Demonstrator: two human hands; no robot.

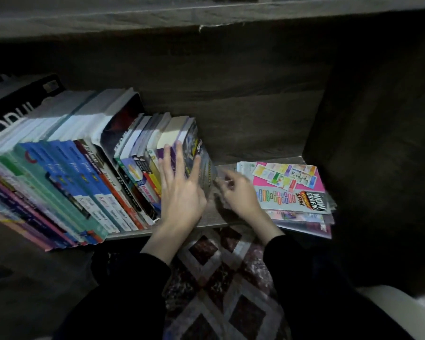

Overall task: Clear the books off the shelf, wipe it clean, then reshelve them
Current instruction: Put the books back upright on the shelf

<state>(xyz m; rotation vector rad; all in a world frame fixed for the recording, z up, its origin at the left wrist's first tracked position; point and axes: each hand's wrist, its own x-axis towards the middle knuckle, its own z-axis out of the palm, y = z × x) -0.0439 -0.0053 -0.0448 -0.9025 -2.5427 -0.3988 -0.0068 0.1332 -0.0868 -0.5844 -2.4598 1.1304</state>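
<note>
Dark wood-grain shelf (214,218), dimly lit, seen from the head camera. Row of books (84,173) upright and leaning left, filling the left half, spines outward. Readable: "MODUL" in white on a black cover (17,104) at far left; "Kimia" on several blue and teal spines (93,204); "SPM" on a red spine; other spine lettering too blurred to read. At the right end of the shelf, a flat stack of booklets (295,200), top cover pink and grey with coloured charts, printed "WOW GRAFIK" and "SPM".

Left hand (182,192) laid flat against the spines at the right end of the row, fingers spread and straight, thumb pressed on the outer cover of the last book (194,148), gripping nothing. Right hand (238,192) just beside that book's lower corner, fingers curled inward and blurred; cannot tell whether pinching the cover or empty. Bare shelf between last book and flat stack. Black sleeves (304,266) on both arms. Patterned rug (221,290) below, brown and cream diamonds.
</note>
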